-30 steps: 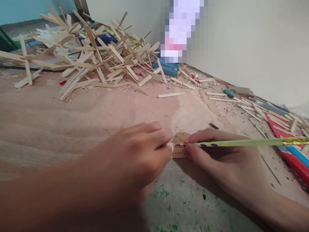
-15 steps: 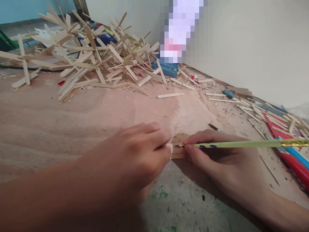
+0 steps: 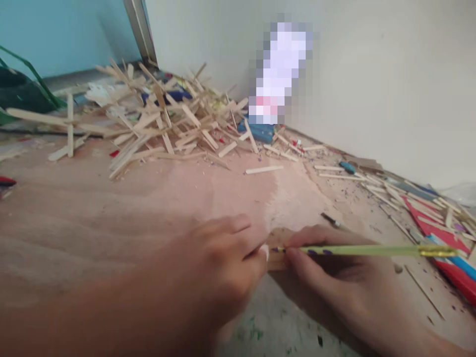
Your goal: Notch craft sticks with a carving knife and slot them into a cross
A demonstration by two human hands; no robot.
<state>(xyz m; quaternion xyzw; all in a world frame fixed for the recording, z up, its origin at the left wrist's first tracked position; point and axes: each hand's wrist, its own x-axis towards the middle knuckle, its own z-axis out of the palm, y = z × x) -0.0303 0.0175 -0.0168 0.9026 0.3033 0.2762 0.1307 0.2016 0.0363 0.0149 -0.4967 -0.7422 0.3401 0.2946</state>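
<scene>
My right hand (image 3: 334, 282) pinches a yellow-green pencil (image 3: 364, 250) near its tip, and the pencil lies almost level, pointing left. Under the tip are small wooden sticks (image 3: 275, 264) lying side by side. My left hand (image 3: 226, 263) is closed at the left end of these sticks, with its fingertips pressed together; a bit of white shows by them. What the left fingers grip is mostly hidden. Both hands are close together, a short gap apart.
A tangled pile of wooden sticks (image 3: 178, 121) stands at the back left. Behind it, a blue block (image 3: 260, 133) sits under a blurred phone-like shape (image 3: 284, 64). More sticks, a red item (image 3: 435, 223) and a small blade (image 3: 330, 219) lie right.
The view has tilted up, so everything appears lower. Both hands keep nearly the same pose around the sticks, and the pencil stays in my right hand.
</scene>
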